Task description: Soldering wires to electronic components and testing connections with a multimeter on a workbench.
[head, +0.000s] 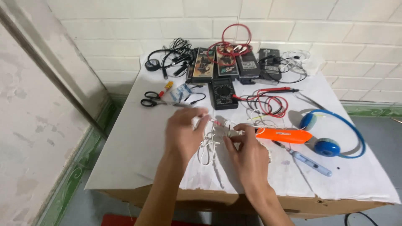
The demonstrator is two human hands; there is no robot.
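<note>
My left hand [182, 133] and my right hand [248, 151] are both closed on a thin white cable [208, 147] over the middle of a white-covered table [138, 146]. The cable runs between my hands and loops down onto the cover below them. What sits at my fingertips is blurred. An orange handled tool [284, 135] lies just right of my right hand, touching or nearly touching it.
Blue headphones [331, 140] and a blue pen-shaped tool [310, 162] lie to the right. A black multimeter [223, 93] with red and black leads [268, 100] sits behind my hands. Scissors [153, 99], black cables [171, 60] and several dark boxes [228, 62] line the far edge by the tiled wall.
</note>
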